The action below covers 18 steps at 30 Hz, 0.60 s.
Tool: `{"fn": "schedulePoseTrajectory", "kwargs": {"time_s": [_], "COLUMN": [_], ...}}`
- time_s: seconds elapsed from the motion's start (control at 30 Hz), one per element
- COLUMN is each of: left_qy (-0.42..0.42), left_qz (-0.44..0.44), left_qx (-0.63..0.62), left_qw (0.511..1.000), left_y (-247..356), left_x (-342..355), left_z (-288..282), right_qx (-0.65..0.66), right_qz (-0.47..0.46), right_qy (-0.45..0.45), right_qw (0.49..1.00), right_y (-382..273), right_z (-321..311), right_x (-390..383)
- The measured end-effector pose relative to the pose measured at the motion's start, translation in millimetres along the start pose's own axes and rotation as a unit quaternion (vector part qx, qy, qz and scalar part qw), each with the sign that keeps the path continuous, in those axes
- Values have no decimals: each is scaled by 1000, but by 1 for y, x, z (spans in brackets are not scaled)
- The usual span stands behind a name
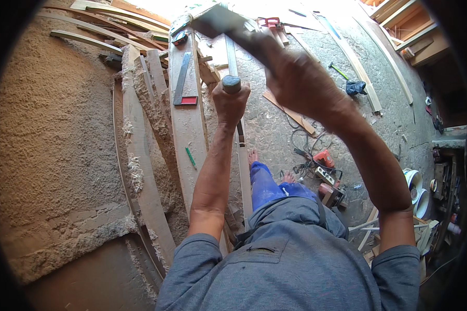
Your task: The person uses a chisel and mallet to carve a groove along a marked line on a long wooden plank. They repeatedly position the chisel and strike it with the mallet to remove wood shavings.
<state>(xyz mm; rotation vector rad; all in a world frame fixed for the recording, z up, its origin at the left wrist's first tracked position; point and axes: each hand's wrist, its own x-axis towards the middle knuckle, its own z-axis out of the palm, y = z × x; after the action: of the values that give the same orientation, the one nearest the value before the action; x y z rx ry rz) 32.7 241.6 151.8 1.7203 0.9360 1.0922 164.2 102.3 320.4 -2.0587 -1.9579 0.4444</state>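
Observation:
My left hand [230, 106] is closed round the upright handle of a chisel [231, 83], whose rounded butt faces up. Below that fist, a narrow wooden piece [245, 179] with a dark slot in it runs along the bench edge; whether the chisel tip touches it is hidden. Raised on the right, my right hand [302, 85] grips a hammer [220, 23], its head smeared by motion and held above and beyond the chisel. Left of my left hand, a try square [182, 80] with a red-marked stock and a green pencil [190, 157] lie on a plank [184, 129].
Shaving-covered boards [142, 150] lean by a rough wall [57, 135] at left. On the floor at right are a red power tool [324, 158], tangled cables, a power strip [324, 175], a green-handled tool [338, 70], long planks [347, 54] and white buckets [422, 203].

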Motion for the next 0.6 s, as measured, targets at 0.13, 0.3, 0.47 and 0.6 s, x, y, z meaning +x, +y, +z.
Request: {"fn": "schedulePoseTrajectory", "kwargs": {"time_s": [0.13, 0.3, 0.47, 0.6], "left_qy": [23, 41, 36, 37], "left_qz": [145, 106, -6, 23], "left_qx": [8, 53, -10, 19], "left_qw": [989, 992, 999, 999], "left_y": [8, 1, -17, -7], "left_x": [-48, -28, 9, -9], "left_z": [3, 3, 4, 2], "right_qx": [105, 234, 38, -9], "right_qz": [22, -8, -105, -73], "right_qy": [-48, 83, 443, 275], "right_qw": [993, 969, 890, 959], "right_y": [15, -3, -28, -12], "right_z": [19, -31, -127, -73], "right_x": [-39, -57, -22, 4]}}
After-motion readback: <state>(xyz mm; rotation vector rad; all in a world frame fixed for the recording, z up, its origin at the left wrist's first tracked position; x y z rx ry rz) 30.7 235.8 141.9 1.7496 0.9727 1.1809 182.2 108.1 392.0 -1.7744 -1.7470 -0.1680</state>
